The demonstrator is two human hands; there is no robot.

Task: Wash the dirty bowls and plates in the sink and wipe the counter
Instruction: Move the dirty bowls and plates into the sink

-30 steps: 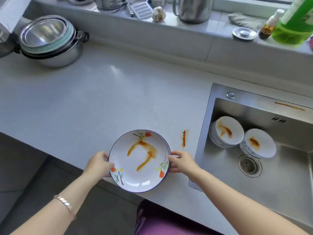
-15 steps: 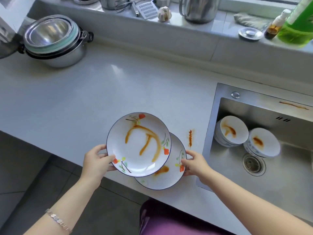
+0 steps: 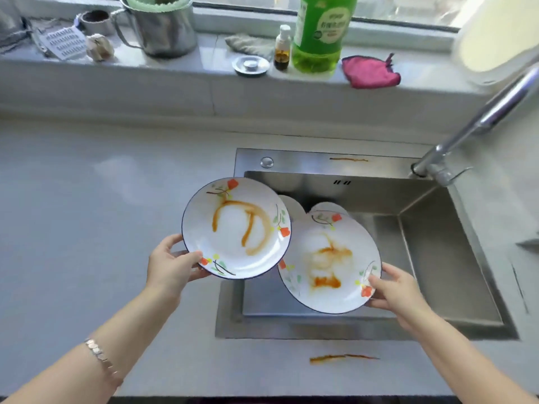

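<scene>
Left hand grips 1 dirty plate by its near-left rim, thumb on top, holding it over the left edge of the sink. Right hand pinches a 2nd plate at its right rim, out over the basin, with the other plate's edge overlapping it. Both are smeared with orange-brown sauce. 2 bowls peek out in the sink behind them. There's a sauce streak on the tabletop just in front of the sink. A green soap bottle and pink cloth sit on the windowsill.
</scene>
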